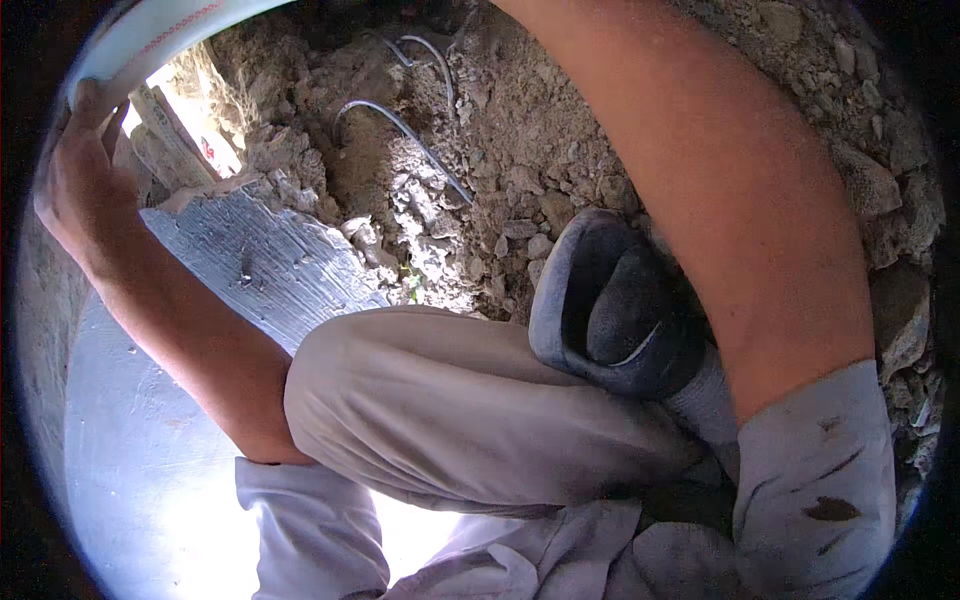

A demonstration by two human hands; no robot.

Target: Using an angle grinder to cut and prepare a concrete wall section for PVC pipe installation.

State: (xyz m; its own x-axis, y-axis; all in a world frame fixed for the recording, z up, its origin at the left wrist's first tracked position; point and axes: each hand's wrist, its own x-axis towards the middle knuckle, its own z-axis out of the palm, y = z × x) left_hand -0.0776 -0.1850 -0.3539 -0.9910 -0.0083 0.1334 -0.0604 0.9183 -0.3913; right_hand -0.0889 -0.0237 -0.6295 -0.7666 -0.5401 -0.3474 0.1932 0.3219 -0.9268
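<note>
Bare right forearm (740,200) spans rubble (520,160), its grip unseen; left grip (90,185) clasps pale tube (165,38)

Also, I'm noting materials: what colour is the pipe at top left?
The pipe is pale bluish white with red markings along it, best seen in the head view.

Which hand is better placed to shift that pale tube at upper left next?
Probably the left hand: it appears to touch the pale tube. The right forearm leaves the top edge, its hand unseen.
</note>
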